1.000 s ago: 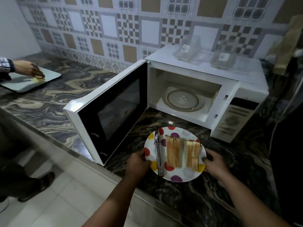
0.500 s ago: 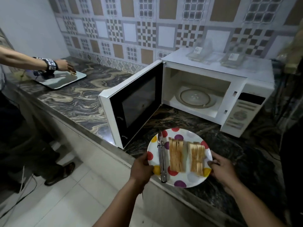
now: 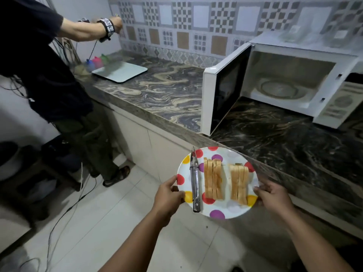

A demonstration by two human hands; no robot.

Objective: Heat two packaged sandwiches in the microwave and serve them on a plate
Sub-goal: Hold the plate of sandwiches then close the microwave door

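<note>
Since a moment ago, the plate has come off the counter and now sits in the air over the white floor, just past the counter's front edge. It is white with red, yellow and purple dots. Two sandwiches lie on it side by side, apart from each other: the left sandwich and the right sandwich. Both are cut and stand on edge, so the slices show as stripes. Metal tongs lie on the left part of the plate, next to the left sandwich, with the handle end sticking a little over the near rim.

The left hand holds the plate's left rim, thumb on top. The right hand holds the right rim the same way. Both hands are closed on the plate.

Behind the plate, the microwave stands on the counter to the right. Its door hangs wide open to the left. Inside there is only the round glass tray. On top of the microwave lie two clear packages, blurry and hard to make out.

Further left on the counter lies a flat pale board, with some small colored things beside it that are too blurry to name. Another person in dark clothes stands at the left and reaches an arm toward the tiled wall. Thin cables trail on the floor near that person's feet.
</note>
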